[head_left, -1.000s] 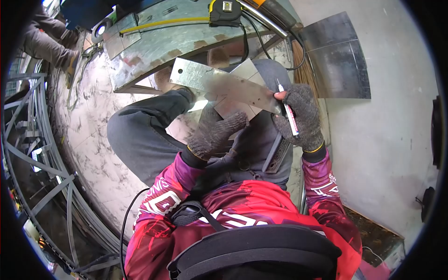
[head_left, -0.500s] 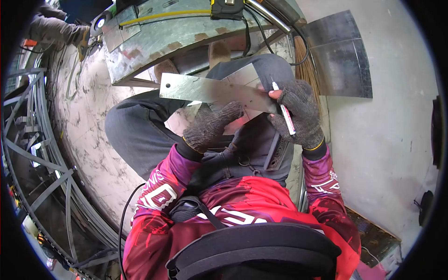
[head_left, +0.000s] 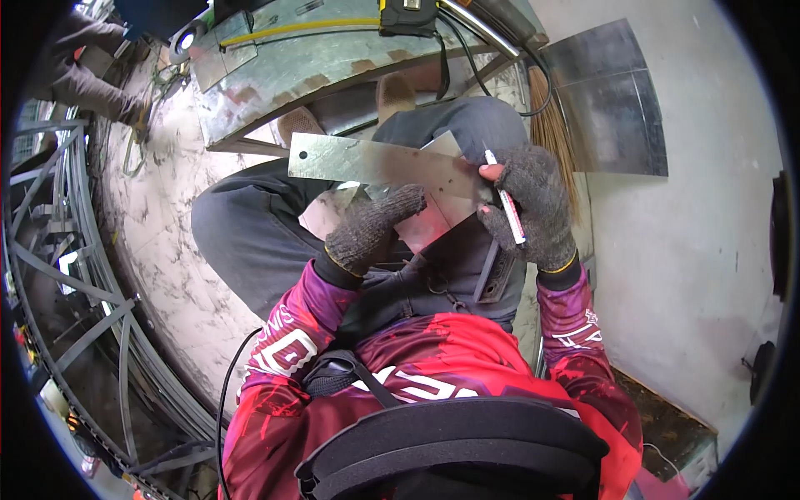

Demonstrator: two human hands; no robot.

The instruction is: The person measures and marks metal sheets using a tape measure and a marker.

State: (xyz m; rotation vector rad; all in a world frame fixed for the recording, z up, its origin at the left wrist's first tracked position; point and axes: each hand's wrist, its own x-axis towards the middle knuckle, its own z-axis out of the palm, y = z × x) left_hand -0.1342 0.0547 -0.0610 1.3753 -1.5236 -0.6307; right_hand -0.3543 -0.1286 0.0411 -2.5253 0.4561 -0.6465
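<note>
A shiny metal strip (head_left: 354,160) with a round hole near its left end lies across a second metal sheet (head_left: 433,223) above my lap. My left hand (head_left: 375,227), in a dark knitted fingerless glove, grips the lower side of the metal sheet, its thumb over the top and its other fingers hidden beneath. A white marker pen with red print (head_left: 511,215) is held in my right hand (head_left: 537,204), gloved the same way. The right fingertips are at the strip's right end.
In front of my knees stands a low metal-topped bench (head_left: 275,92), bearing a tape measure (head_left: 408,15) with its yellow blade out. A broom (head_left: 552,117) and dark sheets (head_left: 612,100) are at the right wall. Metal frames (head_left: 92,275) line the left. Another person's legs (head_left: 96,83) are at upper left.
The lower metal sheet has shifted under the strip, its upper corner coming down and more of it showing near my lap. The other person's legs at upper left have moved. The marker stays in my right hand.
</note>
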